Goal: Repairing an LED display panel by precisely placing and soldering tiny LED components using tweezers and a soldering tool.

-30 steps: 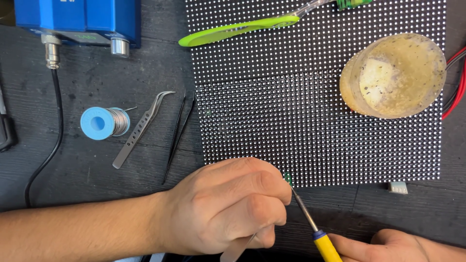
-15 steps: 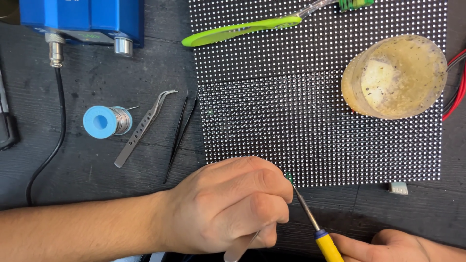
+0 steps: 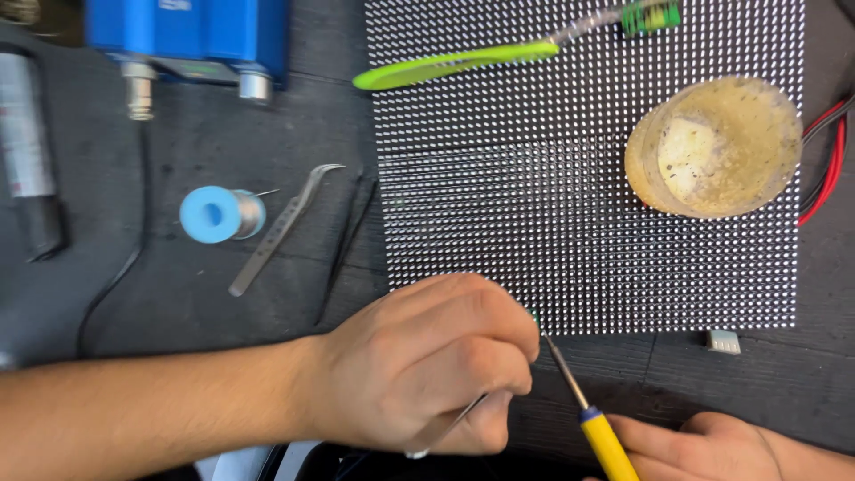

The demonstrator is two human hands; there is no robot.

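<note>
Gripping a yellow-handled soldering iron (image 3: 595,419), the right hand (image 3: 704,450) sets its tip at the near edge of the dotted panel (image 3: 588,178). Left hand (image 3: 427,365), fingers curled together, clamps thin tweezers (image 3: 450,428) beside that tip. Farther off: round dish (image 3: 712,147) on the panel, blue spool (image 3: 218,214) left.

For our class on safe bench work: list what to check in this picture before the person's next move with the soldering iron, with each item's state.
1. Soldering iron held by right hand: ok.
2. Iron tip at the lower edge of the dotted panel: ok.
3. Left hand grips a thin metal tool: ok.
4. Left fingers clear of the tip: not ok, very close.
5. Solder spool within reach: ok.
6. Tip hot: cannot tell.
</note>
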